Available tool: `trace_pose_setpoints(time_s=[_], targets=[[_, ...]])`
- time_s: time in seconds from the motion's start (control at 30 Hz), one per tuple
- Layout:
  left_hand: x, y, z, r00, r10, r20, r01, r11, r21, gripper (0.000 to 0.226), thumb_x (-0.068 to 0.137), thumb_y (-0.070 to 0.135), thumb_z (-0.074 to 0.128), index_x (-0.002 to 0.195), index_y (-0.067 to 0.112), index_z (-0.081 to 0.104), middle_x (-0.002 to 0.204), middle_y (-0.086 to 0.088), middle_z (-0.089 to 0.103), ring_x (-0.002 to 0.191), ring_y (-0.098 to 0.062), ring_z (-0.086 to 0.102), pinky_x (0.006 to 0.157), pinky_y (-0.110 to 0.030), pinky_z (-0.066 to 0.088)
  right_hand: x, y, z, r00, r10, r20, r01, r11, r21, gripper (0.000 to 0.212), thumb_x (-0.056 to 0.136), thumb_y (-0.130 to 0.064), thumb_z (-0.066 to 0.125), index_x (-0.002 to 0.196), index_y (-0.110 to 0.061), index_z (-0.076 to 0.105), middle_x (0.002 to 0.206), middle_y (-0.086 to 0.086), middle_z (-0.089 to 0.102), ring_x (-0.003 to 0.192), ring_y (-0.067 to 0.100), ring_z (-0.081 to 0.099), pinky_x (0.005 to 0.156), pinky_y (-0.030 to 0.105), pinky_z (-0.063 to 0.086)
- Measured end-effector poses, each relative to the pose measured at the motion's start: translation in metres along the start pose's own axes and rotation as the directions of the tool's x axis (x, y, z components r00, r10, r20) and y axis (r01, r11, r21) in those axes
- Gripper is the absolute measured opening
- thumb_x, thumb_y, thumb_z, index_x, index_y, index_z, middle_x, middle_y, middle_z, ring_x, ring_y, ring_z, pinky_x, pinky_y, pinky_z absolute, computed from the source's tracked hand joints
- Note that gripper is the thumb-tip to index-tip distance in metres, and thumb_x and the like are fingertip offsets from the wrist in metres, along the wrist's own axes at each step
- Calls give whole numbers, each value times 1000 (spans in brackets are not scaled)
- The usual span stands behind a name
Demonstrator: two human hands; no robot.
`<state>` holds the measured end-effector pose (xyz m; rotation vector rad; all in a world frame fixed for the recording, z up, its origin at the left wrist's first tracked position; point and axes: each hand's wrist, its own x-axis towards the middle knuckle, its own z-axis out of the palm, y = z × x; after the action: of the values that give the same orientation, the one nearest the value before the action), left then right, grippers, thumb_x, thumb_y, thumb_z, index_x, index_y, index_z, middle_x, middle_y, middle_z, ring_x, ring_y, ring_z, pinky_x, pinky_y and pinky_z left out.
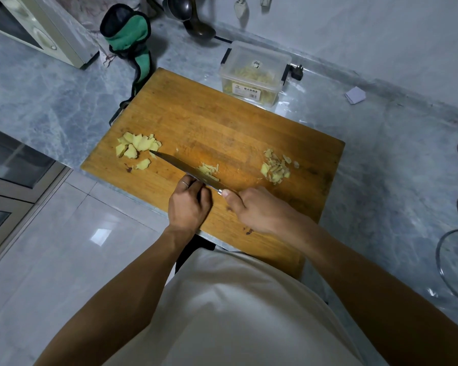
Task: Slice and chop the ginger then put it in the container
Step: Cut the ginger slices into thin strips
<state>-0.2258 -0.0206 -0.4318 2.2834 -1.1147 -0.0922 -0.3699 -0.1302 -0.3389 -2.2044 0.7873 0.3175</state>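
Two hands work at the near edge of the wooden cutting board (222, 122), which lies on a grey marble counter (381, 154). Right hand (259, 210): fingers curled round the handle of the knife (185, 167), thumb along the top near the bolster. Left hand (189, 204): fingers bent, fingertips up against the near side of the blade; a ring shows on one finger. Whether it pins any ginger under the fingertips cannot be told.

Blade runs diagonally across the board, tip toward the board's left side.

Ginger on the board, three groups:
- chopped strips (209, 171), board centre, just beyond the blade, touching it.
- flat slices (135, 149), board's left side, knife tip just beside them.
- trimmings and peel (275, 167), board's right side, well apart from the knife.

Beyond the board's far edge: clear plastic container (254, 72), lid on, with yellowish ginger strips inside and a label on its front.

Beyond the board's far left corner: green and black fabric item (128, 35). Behind that, dark ladles (193, 17) hanging against the wall. Right of the board, at the frame edge, a glass bowl rim (452, 265).
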Motion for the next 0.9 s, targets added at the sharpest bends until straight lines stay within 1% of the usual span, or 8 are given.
trace_pose_setpoints(time_s=[0.2,0.27,0.33,0.4,0.53,0.73,0.83,0.9], targets=[[0,0,0,1000,-7,16,7,1000,5,26,86,17,49,82,3,70,101,-18,67,76,-39,64,58,-32,49,-1,-2,7,999,28,27,-29,999,41,71,104,-59,21,97,-7,69,88,12,61,94,30,60,79,42,53],[1,0,0,1000,-18,13,18,1000,7,25,86,17,49,82,3,70,101,-18,67,74,-39,63,57,-32,48,-2,-1,5,1000,17,15,-18,998,55,74,104,-60,21,94,-7,70,85,12,65,89,28,63,79,43,54],[0,1,-1,1000,-7,7,7,1000,-5,29,86,18,46,84,4,71,99,-17,66,71,-38,62,56,-31,47,-2,1,2,1000,19,8,-19,998,54,75,104,-61,21,79,-6,67,75,10,66,73,22,65,67,37,54],[0,2,-1,1000,3,1,-3,1000,-12,31,86,19,45,86,4,72,100,-16,66,71,-36,62,56,-31,48,-4,0,-3,1000,16,17,-16,1000,27,72,105,-59,23,65,-9,56,61,7,59,52,13,58,51,28,41],[0,-1,0,1000,11,10,-11,1000,-1,36,88,23,42,90,5,73,103,-17,67,76,-36,64,59,-30,48,-10,0,-8,1000,0,15,0,999,34,69,105,-57,25,59,-12,47,53,5,50,34,4,46,45,26,32],[0,-2,1,1000,21,1,-21,1000,-14,40,88,24,41,90,1,73,102,-17,66,76,-36,63,58,-30,47,-8,-4,-13,1000,-14,2,14,998,57,68,106,-55,27,54,-14,39,50,4,41,46,22,43,50,32,34],[0,0,0,1000,17,-10,-18,999,-30,37,88,23,42,88,2,73,99,-18,66,74,-37,62,57,-29,46,-4,-2,-10,1000,1,15,-2,999,39,69,105,-58,25,55,-13,42,51,2,44,44,16,44,50,30,35],[0,0,-1,1000,20,-11,-20,999,-26,35,88,22,43,88,4,73,100,-17,66,74,-37,62,57,-30,46,-4,0,-4,999,11,37,-12,999,36,77,103,-63,20,65,-9,60,61,6,57,54,6,54,59,31,44]])
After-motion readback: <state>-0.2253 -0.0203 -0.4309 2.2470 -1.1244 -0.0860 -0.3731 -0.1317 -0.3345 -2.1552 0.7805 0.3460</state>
